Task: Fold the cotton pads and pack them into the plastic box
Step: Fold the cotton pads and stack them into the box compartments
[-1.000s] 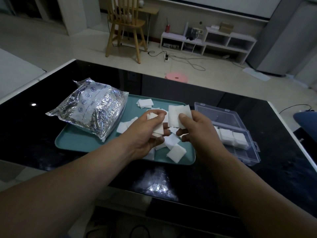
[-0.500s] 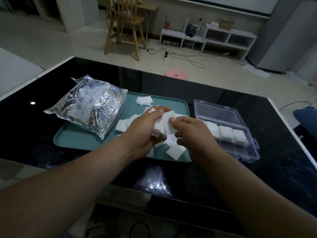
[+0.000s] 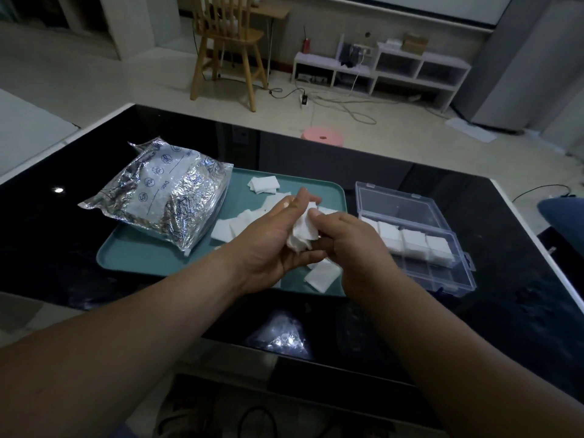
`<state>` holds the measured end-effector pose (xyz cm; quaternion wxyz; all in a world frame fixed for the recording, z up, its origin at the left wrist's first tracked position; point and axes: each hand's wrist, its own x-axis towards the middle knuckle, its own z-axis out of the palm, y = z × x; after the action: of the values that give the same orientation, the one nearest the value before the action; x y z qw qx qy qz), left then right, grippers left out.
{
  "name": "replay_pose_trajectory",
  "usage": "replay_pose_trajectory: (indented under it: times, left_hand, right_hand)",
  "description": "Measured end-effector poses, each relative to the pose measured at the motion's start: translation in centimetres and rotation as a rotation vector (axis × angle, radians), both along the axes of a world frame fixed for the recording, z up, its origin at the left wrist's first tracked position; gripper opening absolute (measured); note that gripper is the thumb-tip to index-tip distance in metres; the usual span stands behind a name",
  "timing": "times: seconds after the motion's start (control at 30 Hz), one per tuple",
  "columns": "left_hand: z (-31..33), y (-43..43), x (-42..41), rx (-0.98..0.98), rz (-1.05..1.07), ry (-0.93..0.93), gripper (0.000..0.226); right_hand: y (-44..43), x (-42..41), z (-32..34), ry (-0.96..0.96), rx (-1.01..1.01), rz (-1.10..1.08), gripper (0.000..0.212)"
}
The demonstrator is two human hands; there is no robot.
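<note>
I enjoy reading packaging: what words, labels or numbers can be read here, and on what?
"Date" (likely, blurred): on the crinkled silver foil bag.
Other blue print and round symbols on that bag: too blurred to read.
Clear plastic box and teal tray: no text visible.

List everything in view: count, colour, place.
foil bag: one, silver, left on the tray
tray: one, teal, on the table
loose cotton pads: several, white, scattered on the tray
packed cotton pads: at least four, white, row inside the box
plastic box: one, clear, open, right of the tray
table: one, black, under tray and box
chair: one, wooden, floor behind
stool: one, pink, beyond the table
shelf unit: one, white, far wall
held cotton pads: bunch, white, between both hands
left hand: one, holds the bunch
right hand: one, pinches the bunch
</note>
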<state>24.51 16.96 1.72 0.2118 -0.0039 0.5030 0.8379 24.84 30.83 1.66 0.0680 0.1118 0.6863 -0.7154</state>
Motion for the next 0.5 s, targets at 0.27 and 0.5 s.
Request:
replay_pose_trajectory:
  times: [0.27, 0.5]
  left_hand:
    - [0.1, 0.1, -0.1, 0.014, -0.136, -0.141, 0.052]
    - [-0.6, -0.2, -0.3, 0.056, -0.181, -0.173, 0.056]
  right_hand:
    - [2.6, 0.7, 2.2, 0.465, 0.769, 0.352, 0.031]
    - [2.3, 1.2, 1.9, 0.52, 0.717, 0.529, 0.034]
